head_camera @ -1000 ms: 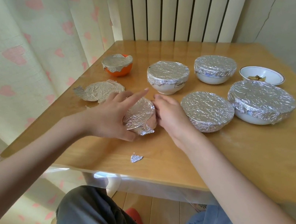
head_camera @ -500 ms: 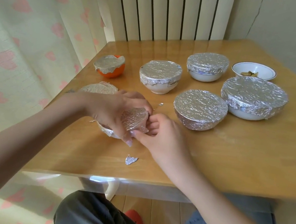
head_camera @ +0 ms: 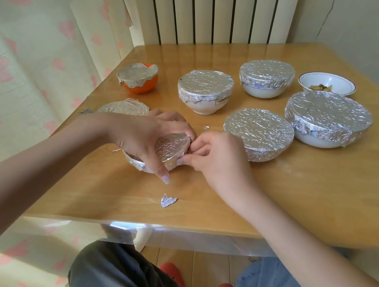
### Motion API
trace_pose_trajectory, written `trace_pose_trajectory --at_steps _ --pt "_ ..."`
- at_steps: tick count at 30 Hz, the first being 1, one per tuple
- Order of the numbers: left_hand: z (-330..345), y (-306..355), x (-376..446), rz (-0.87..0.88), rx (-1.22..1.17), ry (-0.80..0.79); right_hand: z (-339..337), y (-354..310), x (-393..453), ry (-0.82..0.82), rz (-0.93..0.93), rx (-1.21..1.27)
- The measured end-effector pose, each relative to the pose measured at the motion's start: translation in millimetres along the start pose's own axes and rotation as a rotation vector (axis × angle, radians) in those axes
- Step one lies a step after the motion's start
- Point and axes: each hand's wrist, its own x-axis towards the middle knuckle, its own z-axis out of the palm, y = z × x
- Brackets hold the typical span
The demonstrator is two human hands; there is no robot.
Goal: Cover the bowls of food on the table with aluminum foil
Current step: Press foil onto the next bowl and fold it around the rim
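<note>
A person sits at a wooden table [head_camera: 298, 196], both hands working on a small foil-covered bowl [head_camera: 170, 149] near the front left edge. The left hand [head_camera: 145, 134] arches over the bowl, fingers curled round its foil top and holding it steady. The right hand [head_camera: 213, 156] pinches the foil edge on the bowl's right side, fingertips close together.

The foil looks thin, light and crinkly; it should crease and stay put, but probably tears easily, so it is best pressed down along the rim. The bowl itself looks rigid and likely breakable.

Beyond this bowl stand five more foil-topped bowls, and one uncovered white bowl [head_camera: 327, 84] of food at the far right. A torn foil scrap [head_camera: 168, 201] lies just in front. The hands hide most of the bowl, so its contents and colour cannot be made out.
</note>
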Motion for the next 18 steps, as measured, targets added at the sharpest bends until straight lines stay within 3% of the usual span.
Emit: trace_pose_trajectory --at_steps 3,7,10,14,18 --pt "-0.6 0.4 0.4 0.0 0.002 -0.004 -9.3 -6.9 5.2 -0.056 -0.08 -0.169" --pt "0.1 0.3 0.6 0.012 0.004 -0.002 -27.9 -24.8 12.3 -0.151 -0.358 -0.803" --pt "1.5 -1.4 1.3 0.018 0.01 0.02 -36.2 -31.3 24.3 -0.149 -0.593 -1.036" --pt "2.0 -0.5 0.3 0.013 -0.012 0.024 -36.2 -19.0 30.6 -0.122 -0.739 -1.038" --pt "1.4 -0.4 0.8 -0.012 0.001 0.025 -42.0 -14.9 29.5 -0.22 -0.566 -0.869"
